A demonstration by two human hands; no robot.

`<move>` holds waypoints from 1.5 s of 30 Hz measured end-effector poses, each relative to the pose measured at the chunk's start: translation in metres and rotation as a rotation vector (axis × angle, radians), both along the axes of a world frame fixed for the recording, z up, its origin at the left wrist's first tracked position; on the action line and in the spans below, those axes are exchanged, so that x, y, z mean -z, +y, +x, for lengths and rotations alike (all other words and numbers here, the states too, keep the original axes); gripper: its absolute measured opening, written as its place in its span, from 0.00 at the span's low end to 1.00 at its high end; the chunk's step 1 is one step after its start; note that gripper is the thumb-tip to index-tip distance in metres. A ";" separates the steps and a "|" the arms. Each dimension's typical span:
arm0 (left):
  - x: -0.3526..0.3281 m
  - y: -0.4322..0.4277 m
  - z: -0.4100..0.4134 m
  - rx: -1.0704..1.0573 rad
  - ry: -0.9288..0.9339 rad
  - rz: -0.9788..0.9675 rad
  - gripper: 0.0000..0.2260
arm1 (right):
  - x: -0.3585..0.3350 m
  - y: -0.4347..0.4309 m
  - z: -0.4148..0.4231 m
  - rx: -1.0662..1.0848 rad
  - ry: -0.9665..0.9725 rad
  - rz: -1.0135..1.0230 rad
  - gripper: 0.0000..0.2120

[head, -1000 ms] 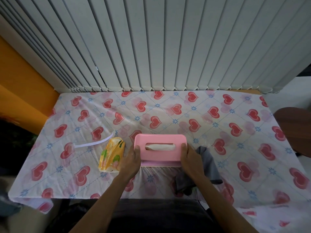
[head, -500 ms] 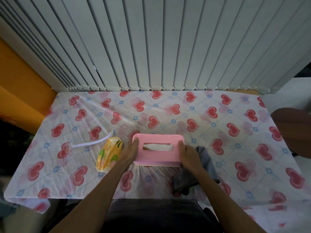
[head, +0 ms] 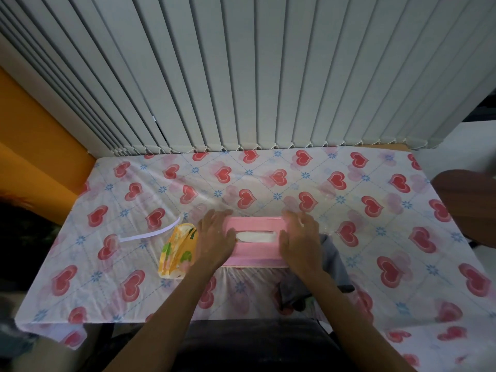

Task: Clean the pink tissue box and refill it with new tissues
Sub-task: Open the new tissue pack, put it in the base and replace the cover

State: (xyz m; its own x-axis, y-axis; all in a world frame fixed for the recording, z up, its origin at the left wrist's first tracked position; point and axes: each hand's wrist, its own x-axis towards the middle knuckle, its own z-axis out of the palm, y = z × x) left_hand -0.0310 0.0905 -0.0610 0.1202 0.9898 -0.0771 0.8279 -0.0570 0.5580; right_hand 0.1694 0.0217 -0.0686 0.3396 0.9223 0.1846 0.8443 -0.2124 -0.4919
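Tablecloth (head: pixel 375 210): wrapper (head: pixel 178 251) left of box (head: pixel 255 254), cloth (head: pixel 332 255) right.

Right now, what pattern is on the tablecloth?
The tablecloth has red and pink hearts with small blue flowers on white; the head view shows it best.

L grip (head: pixel 214 237) off near-left corner of pink tissue box (head: pixel 255 251); now lies flat on lid's left end, fingers out to far edge. R grip (head: pixel 299 241) likewise: from near-right corner up onto right end, fingers spread. Both now overlap slot ends, so less white tissue (head: pixel 255 236) shows.
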 end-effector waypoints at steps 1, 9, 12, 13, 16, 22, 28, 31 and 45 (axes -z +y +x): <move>0.002 -0.002 0.001 0.063 0.027 0.009 0.17 | -0.003 0.000 -0.004 -0.047 0.005 0.017 0.14; 0.000 -0.006 0.004 0.134 0.055 -0.006 0.10 | -0.003 0.007 -0.010 -0.119 0.133 -0.133 0.08; -0.001 0.000 0.000 0.144 0.021 0.015 0.08 | -0.009 0.009 -0.010 -0.112 0.191 -0.120 0.07; -0.003 0.000 0.001 0.134 -0.013 0.023 0.07 | -0.010 0.009 -0.009 -0.107 0.205 -0.116 0.08; -0.005 -0.004 0.000 0.084 -0.103 0.051 0.06 | -0.013 0.007 -0.007 -0.110 0.231 -0.143 0.09; -0.008 -0.016 -0.008 0.048 -0.163 0.015 0.07 | -0.012 0.002 0.001 -0.068 0.303 0.067 0.09; -0.009 -0.012 -0.016 -0.067 -0.179 -0.077 0.22 | -0.001 0.007 0.011 0.151 0.520 -0.201 0.22; -0.003 -0.010 -0.013 -0.190 -0.310 -0.298 0.19 | 0.008 0.011 0.006 0.167 0.593 -0.337 0.20; 0.023 -0.023 -0.019 -0.206 -0.228 -0.375 0.32 | 0.020 0.007 0.000 0.255 0.704 -0.312 0.25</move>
State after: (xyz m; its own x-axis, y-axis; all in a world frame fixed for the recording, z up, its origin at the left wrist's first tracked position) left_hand -0.0495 0.0673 -0.0838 -0.0199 0.9039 -0.4273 0.6553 0.3345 0.6772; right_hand 0.1690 0.0292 -0.0884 0.4868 0.7748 -0.4033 0.2660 -0.5713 -0.7765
